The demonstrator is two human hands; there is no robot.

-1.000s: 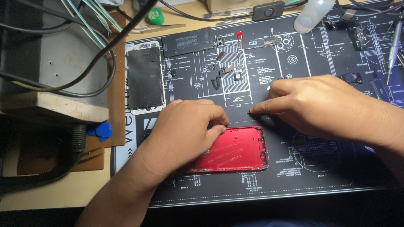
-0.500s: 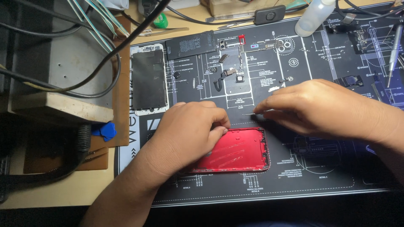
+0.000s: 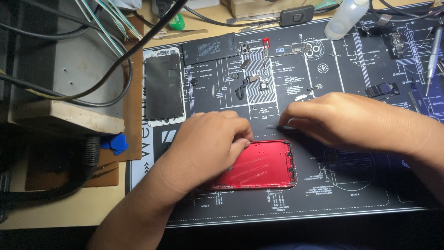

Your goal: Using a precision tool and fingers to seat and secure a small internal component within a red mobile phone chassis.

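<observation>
Head view, looking down on a dark repair mat point(image 3: 351, 203) printed with white diagrams. Nearest the person, a red phone back housing point(image 3: 261, 165) lies flat on the mat, inner side up, its left part hidden under the left hand point(image 3: 208, 148). That hand rests on the housing with fingers curled, pressing it down and gripping its upper left edge. Just beyond the housing's upper right corner, the right hand point(image 3: 351, 121) is pinched shut on thin metal tweezers point(image 3: 277, 126), whose tips point left toward the left hand's fingertips; whether the tips touch the housing cannot be told.

To the left, off the mat, blue triangular picks point(image 3: 115, 143) lie beside a thick black cable point(image 3: 90, 157). Farther up, a detached phone screen point(image 3: 162, 87) with a white frame lies face down at the mat's left edge. Beyond the hands, small loose phone parts point(image 3: 252, 78) are spread on the mat's central diagram, and a black battery point(image 3: 209, 47) lies just above them to the left. At the right edge sit a black bracket-like part point(image 3: 383, 89) and a metal screwdriver point(image 3: 432, 53). At the far edge stand a translucent plastic bottle point(image 3: 344, 18) and a black inline cable switch point(image 3: 297, 15), with a green cap point(image 3: 176, 21) near the upper left.
</observation>
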